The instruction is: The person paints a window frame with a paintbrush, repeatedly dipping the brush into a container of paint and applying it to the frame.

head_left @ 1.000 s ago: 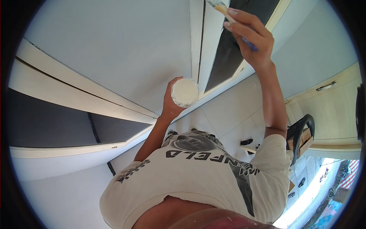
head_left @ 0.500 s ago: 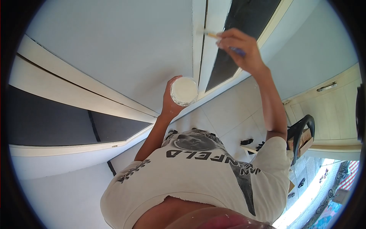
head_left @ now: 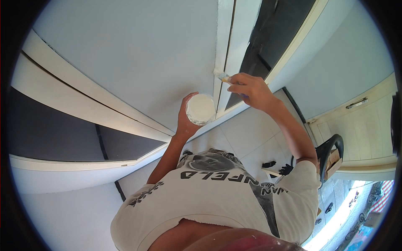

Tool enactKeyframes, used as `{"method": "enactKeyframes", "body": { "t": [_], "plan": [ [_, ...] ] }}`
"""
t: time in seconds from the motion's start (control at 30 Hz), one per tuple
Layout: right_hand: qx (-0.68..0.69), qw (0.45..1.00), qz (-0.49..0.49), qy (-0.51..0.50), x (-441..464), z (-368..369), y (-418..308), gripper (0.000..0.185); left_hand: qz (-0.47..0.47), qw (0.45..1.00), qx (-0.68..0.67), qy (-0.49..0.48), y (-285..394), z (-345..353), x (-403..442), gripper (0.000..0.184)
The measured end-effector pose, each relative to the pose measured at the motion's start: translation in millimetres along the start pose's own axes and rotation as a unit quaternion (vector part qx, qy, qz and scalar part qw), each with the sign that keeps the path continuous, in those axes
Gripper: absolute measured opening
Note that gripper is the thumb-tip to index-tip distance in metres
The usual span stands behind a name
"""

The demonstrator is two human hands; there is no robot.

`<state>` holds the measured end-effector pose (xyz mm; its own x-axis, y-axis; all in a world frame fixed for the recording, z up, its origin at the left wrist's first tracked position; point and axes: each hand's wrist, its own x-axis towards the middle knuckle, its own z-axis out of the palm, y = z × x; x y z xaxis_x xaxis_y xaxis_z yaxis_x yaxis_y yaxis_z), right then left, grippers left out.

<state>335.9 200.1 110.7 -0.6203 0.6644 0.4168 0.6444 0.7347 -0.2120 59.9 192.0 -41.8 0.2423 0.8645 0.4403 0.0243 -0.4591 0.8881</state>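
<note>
My left hand (head_left: 186, 119) is wrapped round a tub of white paint (head_left: 200, 108), held up in front of my chest close to the wall. Between the fingers of my right hand (head_left: 256, 93) is a paintbrush (head_left: 223, 77), its bristles pointing left. The brush tip is at the left edge of a white frame strip (head_left: 219, 50), beside a dark groove. Part of the brush handle is hidden behind my fingers. Right of the strip stands a dark panel (head_left: 274, 35).
Grey-white wall (head_left: 125, 50) spreads ahead. A second framed dark panel (head_left: 54, 125) lies left. Tiled floor (head_left: 234, 129) runs below, with black shoes (head_left: 286, 169). To the right are a cream door (head_left: 364, 129), a black curved handle (head_left: 335, 142) and a cardboard box (head_left: 333, 161).
My right hand has brought the paintbrush down along the strip, nearer the tub. My left hand still holds the tub, slightly lower in view.
</note>
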Motion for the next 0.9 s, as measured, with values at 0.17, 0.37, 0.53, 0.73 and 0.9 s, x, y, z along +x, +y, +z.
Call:
{"method": "enactKeyframes", "body": {
  "t": [0.17,0.37,0.53,0.73,0.9],
  "plan": [
    [0.003,0.989,-0.052,0.135,58.5,-86.6,-1.8,0.028,0.007,1.000,-0.014,-0.014,4.0,-0.3,2.6,0.099],
    [-0.148,0.908,-0.172,0.352,95.0,-140.4,-10.0,0.027,-0.001,1.000,-0.008,-0.029,5.2,0.3,2.8,0.100],
    [-0.167,0.950,-0.116,0.239,56.2,-58.6,-5.0,0.040,-0.021,0.999,-0.036,-0.021,5.0,-0.1,0.3,0.100],
    [-0.056,0.996,-0.036,0.056,-4.4,15.9,-4.8,0.038,-0.008,1.000,0.007,-0.004,3.6,-1.3,-1.3,0.099],
    [-0.051,0.989,-0.032,0.138,31.0,-35.6,-2.8,0.031,0.016,1.000,-0.001,-0.007,2.4,-1.9,0.8,0.098]
  ]
}}
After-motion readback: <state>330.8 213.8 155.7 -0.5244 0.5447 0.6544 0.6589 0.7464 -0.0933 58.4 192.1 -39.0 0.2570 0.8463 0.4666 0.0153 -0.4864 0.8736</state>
